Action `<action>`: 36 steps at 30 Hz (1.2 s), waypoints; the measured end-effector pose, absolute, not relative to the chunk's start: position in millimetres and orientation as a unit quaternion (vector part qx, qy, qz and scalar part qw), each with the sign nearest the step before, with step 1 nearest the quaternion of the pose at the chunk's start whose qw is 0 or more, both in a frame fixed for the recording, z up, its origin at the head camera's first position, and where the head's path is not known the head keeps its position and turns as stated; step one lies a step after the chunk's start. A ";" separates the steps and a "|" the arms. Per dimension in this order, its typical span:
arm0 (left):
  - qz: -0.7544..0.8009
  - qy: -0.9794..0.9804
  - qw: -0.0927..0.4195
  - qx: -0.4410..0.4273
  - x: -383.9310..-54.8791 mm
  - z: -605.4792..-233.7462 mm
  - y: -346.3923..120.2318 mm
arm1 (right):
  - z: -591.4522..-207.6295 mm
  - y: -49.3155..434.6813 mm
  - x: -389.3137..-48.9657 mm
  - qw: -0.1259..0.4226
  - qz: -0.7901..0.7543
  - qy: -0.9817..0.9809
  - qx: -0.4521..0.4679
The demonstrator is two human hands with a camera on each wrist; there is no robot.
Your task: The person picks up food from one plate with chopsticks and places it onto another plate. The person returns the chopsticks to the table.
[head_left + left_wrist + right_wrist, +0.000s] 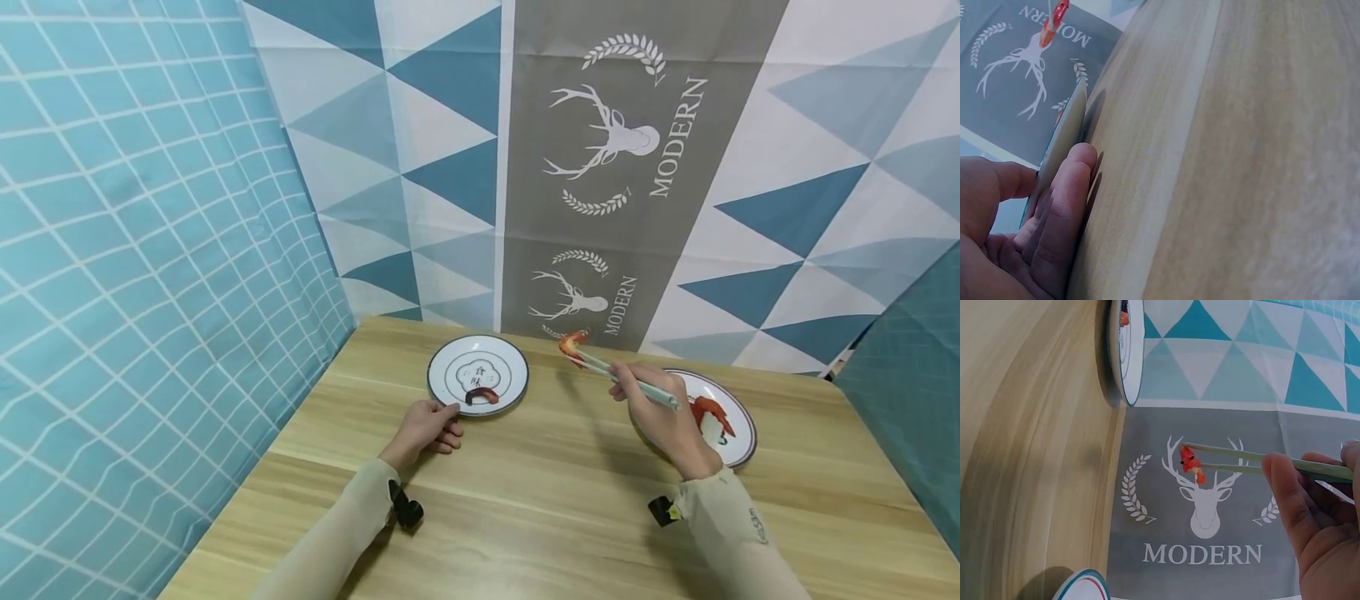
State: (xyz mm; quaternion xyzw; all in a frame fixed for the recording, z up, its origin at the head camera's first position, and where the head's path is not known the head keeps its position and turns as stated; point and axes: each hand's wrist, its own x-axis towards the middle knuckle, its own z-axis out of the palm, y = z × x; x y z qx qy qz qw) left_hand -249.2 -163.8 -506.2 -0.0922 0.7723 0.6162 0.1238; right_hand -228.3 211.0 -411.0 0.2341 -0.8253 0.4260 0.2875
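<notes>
While the right hand (pixel 663 417) grips the chopsticks (pixel 660 396), their narrowed tips pinch the shrimp (pixel 572 343) in the air, between the left plate (pixel 447 367) and the right plate (pixel 741 417). The left hand (pixel 426 429) pinches the left plate's near rim, thumb above. The shrimp looks light (possibly a model; firmness uncertain) and may slip; its curved middle seems the best hold. The left plate appears stiff, perhaps breakable: rim hold suits.
</notes>
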 end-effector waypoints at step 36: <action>0.618 0.770 0.129 -0.093 -248.5 -503.6 -164.3 | -412.8 176.5 -235.7 0.267 0.451 -0.810 0.263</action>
